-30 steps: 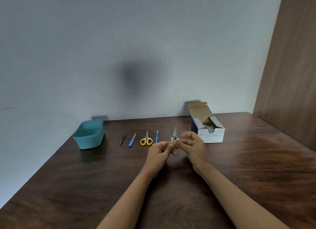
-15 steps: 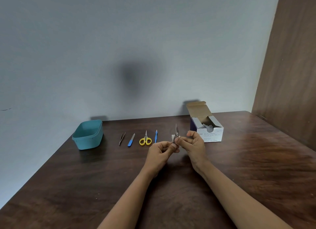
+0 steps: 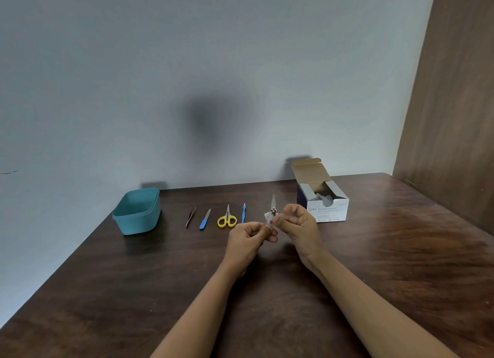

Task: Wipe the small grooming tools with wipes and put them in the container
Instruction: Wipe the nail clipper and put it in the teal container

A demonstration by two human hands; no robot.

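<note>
Left hand [image 3: 248,237] is gripping the clipper [image 3: 273,204] by its lower end, keeping it upright above the table, evidently to expose it. Right hand [image 3: 300,224] is pinching the wipe [image 3: 267,215] against it. Container [image 3: 137,210] is standing well left.

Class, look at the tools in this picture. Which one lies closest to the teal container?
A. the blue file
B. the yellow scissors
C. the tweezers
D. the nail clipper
C: the tweezers lie first in the row beside the container, then the blue file and the scissors. The nail clipper is held up, pinched between the left hand and the right hand.
</note>
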